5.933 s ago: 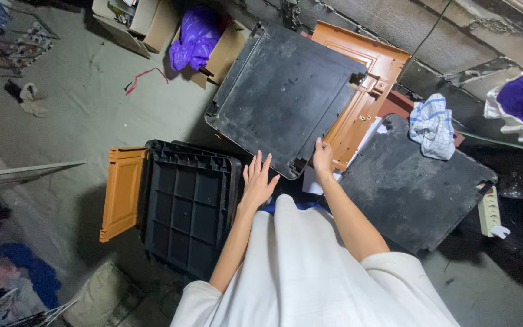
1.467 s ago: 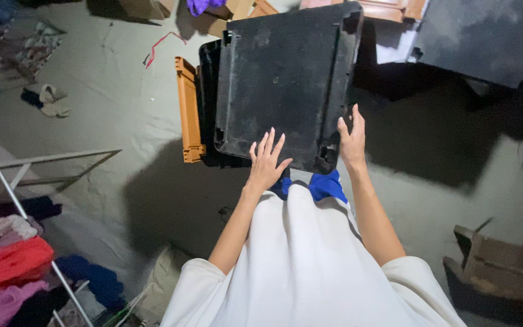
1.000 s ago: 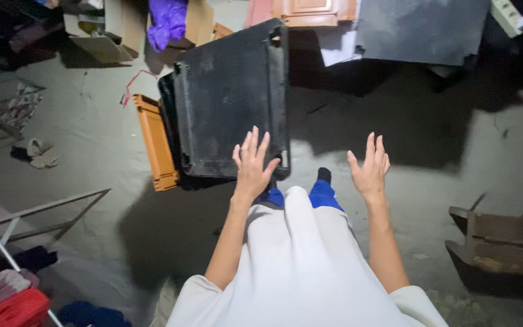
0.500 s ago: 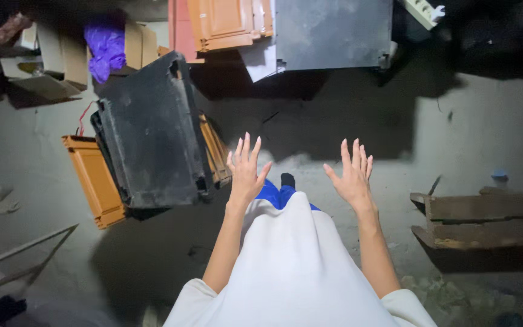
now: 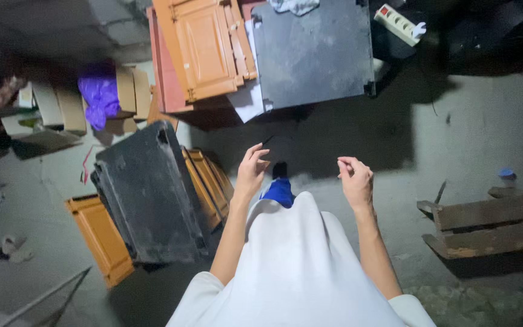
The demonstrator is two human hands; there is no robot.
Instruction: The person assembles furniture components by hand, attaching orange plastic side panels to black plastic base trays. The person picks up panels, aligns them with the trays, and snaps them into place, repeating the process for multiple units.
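- Nothing is being held: left hand (image 5: 252,171) loosely open, right hand (image 5: 355,180) half curled, both empty.
- Black panel (image 5: 149,194) is already lying on the orange doors (image 5: 208,181), left.

panel (image 5: 149,194): black, scuffed, flat slab | pose: tilted, lying atop orange doors on the floor | place: nearest my left hand (image 5: 252,171), not touched | my fingers hold nothing

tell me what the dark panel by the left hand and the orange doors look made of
The dark panel looks like board or plastic with a dull black, dusty finish, scuffed grey at the edges; which one is unclear. The orange doors look like wood with a smooth orange coat, judging by their raised moulded frames.
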